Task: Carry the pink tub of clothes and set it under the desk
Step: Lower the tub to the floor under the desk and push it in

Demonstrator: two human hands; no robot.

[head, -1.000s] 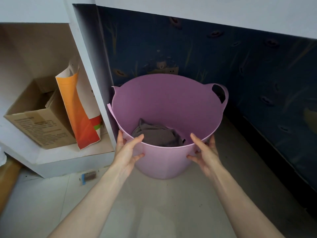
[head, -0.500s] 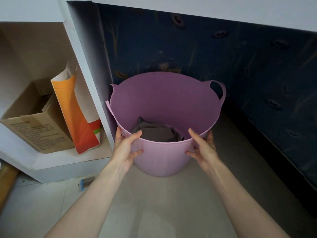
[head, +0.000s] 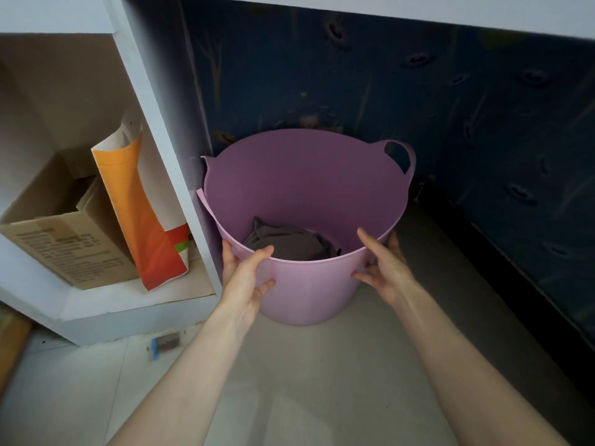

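Standing on the pale floor beneath the white desk, the pink tub sits against the dark patterned wall, a little farther back than a moment ago and snug beside the white shelf unit. You still hold its near rim: your left hand pinches it, thumb inside, and your right hand does likewise. Grey clothes lie at the bottom, unchanged.

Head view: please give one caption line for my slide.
Both hands grip the pink plastic tub, grey clothes inside, under the desk.
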